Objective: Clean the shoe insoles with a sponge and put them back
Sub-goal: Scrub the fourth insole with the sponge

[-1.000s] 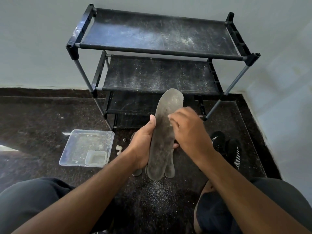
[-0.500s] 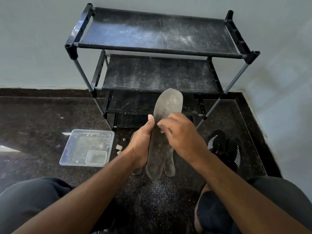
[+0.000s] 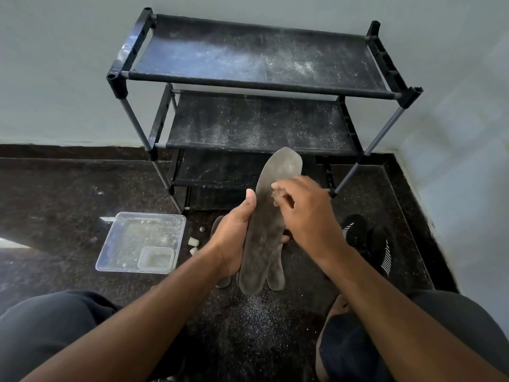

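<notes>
A grey, dusty insole (image 3: 265, 227) stands almost upright in front of me, toe end up. My left hand (image 3: 234, 235) grips its middle from the left, thumb along the edge and fingers behind. My right hand (image 3: 305, 213) pinches a small brownish sponge piece (image 3: 278, 195) against the insole's upper face. More grey insoles (image 3: 276, 274) lie on the floor behind the held one, mostly hidden. A pair of black shoes (image 3: 369, 241) with white stripes sits on the floor to the right.
A black three-shelf rack (image 3: 259, 78), dusted white, stands against the wall ahead. A clear plastic tray (image 3: 140, 241) with a small tub in it lies on the dark floor at left, small white bits (image 3: 193, 242) beside it. Grit speckles the floor below the insole.
My right hand has slid left and then up along the insole with the sponge. My left hand keeps the insole in about the same place.
</notes>
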